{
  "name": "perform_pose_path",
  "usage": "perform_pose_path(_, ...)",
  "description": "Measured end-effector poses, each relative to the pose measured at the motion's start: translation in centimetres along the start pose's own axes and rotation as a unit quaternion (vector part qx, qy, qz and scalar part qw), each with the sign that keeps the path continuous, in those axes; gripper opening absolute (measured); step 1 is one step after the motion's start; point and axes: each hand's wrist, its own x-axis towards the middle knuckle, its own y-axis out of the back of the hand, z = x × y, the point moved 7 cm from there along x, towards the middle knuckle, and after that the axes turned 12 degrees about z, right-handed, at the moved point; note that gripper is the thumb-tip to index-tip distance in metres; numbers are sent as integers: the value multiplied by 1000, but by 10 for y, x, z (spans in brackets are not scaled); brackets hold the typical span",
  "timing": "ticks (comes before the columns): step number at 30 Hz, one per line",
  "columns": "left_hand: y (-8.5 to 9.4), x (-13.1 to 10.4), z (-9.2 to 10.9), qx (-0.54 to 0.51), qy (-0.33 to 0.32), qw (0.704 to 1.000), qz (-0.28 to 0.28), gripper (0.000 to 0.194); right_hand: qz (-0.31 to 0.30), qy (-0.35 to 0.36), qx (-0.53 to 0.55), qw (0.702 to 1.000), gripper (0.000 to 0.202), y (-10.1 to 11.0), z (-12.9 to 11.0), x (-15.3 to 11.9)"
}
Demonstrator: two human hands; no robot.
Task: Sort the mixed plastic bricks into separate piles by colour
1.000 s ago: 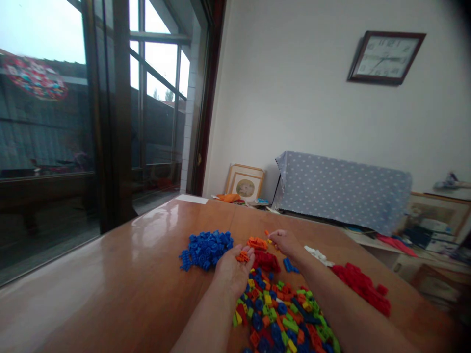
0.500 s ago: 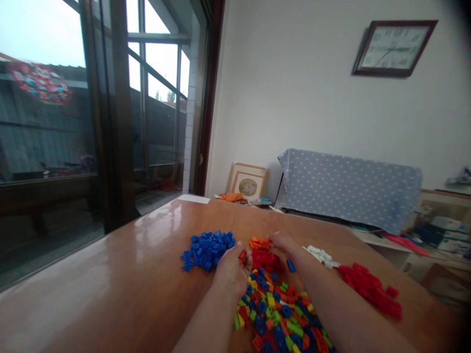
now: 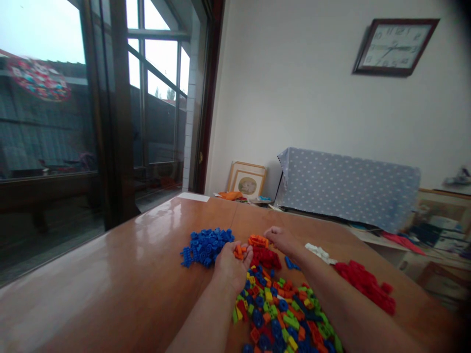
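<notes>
In my left hand (image 3: 232, 264), the fingers curl around small orange building blocks (image 3: 240, 252). Just beyond it lies a small orange block pile (image 3: 258, 240). My right hand (image 3: 279, 239) is at the right edge of that pile with its fingers pinched together; whatever is between them is hidden. A red block pile (image 3: 265, 259) sits between my hands, nearer to me than the orange one. To the left of my left hand is a heap of blue blocks (image 3: 206, 246). Mixed-colour blocks (image 3: 283, 314) spread between my forearms.
White blocks (image 3: 319, 253) and a larger red pile (image 3: 366, 286) lie right of my right forearm. A few blue pieces (image 3: 292, 263) are beside that forearm. White paper (image 3: 193, 197) rests at the far edge of the glossy wooden table (image 3: 121, 284).
My right hand has shifted slightly left and away from me, by the orange pile. My left hand has turned so more of the orange blocks in it show.
</notes>
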Motion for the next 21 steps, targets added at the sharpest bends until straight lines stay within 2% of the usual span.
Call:
perform_pose_path(3,-2,-2,0,1,-6,1000,-18,8,-33,50,14,998,17,-8,-27,-23)
perform_pose_path(6,-6,-4,-1,7,-20,999,-45,13,-79,132,-1,988,24,-23,-51,-45)
perform_pose_path(11,-11,-7,-4,20,-26,997,-66,15,-77,193,-79,975,26,-41,-57,-60)
perform_pose_path(16,-13,-6,-4,11,0,998,-60,12,-56,146,-77,985,12,-41,-44,-53)
perform_pose_path(21,-2,3,-1,-8,-4,1000,-12,11,-16,88,-66,994,18,-19,-25,-20)
